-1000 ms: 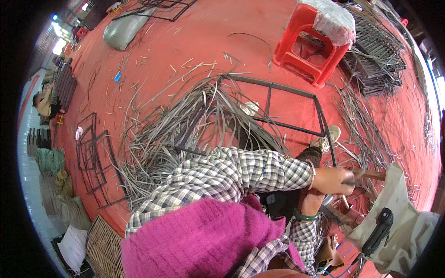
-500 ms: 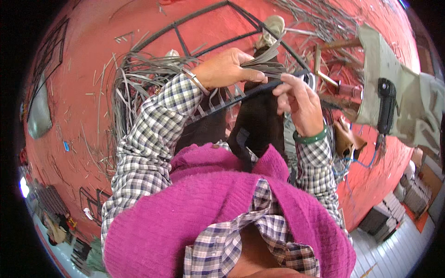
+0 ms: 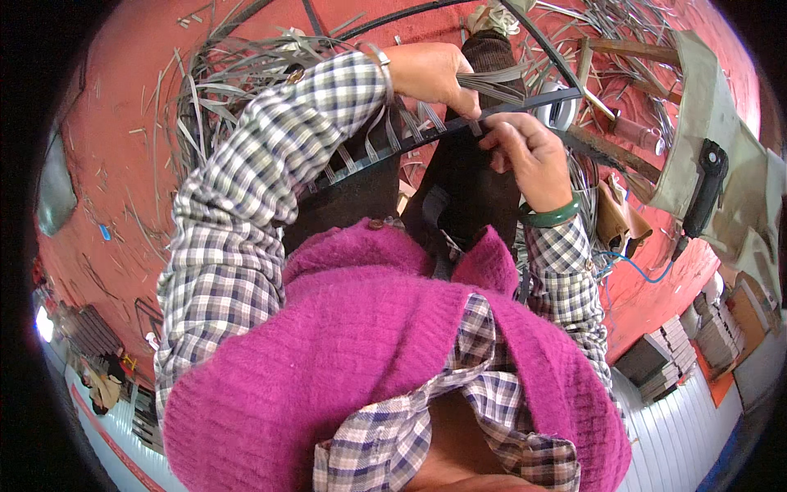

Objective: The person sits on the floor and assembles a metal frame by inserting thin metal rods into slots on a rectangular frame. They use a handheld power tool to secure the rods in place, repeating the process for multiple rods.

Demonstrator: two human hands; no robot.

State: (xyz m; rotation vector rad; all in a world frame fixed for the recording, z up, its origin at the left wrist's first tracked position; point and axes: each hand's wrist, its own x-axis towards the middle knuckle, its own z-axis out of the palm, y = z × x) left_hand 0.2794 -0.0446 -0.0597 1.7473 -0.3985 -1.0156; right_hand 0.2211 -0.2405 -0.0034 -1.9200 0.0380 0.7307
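My left hand [image 3: 434, 74] is closed around a bundle of flat grey strips [image 3: 502, 85], whose ends fan out to the right. Its thumb points down at the dark bar of a frame [image 3: 422, 135] lying across my legs. Several strips are looped around this bar in a spaced row to the left. Just right of the left thumb, a short length of strip [image 3: 477, 128] crosses the bar. My right hand [image 3: 533, 160], with a green bangle at the wrist, has its fingers curled and pinches at that strip; the fingertips partly hide it.
A heap of loose grey strips [image 3: 197, 102] lies left of the frame, and more are scattered on the red floor [image 3: 123, 164]. At right stands a wooden stool [image 3: 631, 51] with a draped beige cloth [image 3: 713, 107] and a black-handled tool [image 3: 705, 189].
The frame's bar and the left hand with the strip bundle have shifted up in view. My right hand has gone from loosely spread fingers beside the bundle to a pinch at the bar.
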